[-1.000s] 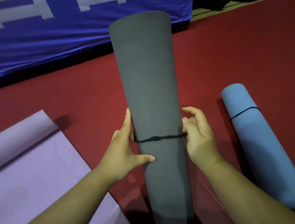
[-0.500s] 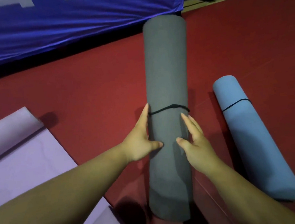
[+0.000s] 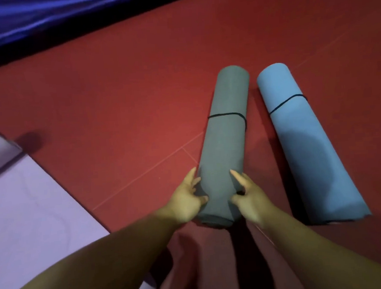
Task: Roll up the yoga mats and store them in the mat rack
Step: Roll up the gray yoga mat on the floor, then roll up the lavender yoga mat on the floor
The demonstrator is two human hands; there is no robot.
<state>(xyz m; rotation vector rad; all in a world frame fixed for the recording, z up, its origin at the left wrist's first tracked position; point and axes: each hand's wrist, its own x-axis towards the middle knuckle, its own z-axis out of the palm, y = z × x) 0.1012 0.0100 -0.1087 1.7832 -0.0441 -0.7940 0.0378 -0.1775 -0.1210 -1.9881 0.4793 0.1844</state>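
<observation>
The rolled grey mat [image 3: 227,136], bound by a black cord [image 3: 226,114], lies on the red floor [image 3: 112,93] near a rolled blue mat [image 3: 298,140]. The left hand [image 3: 186,201] and right hand [image 3: 249,196] clasp its near end from either side.

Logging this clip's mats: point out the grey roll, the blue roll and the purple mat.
grey roll [image 3: 225,146], head view, middle of its length
blue roll [image 3: 297,140], head view, middle of its length
purple mat [image 3: 31,214], head view, flat unrolled part
</observation>
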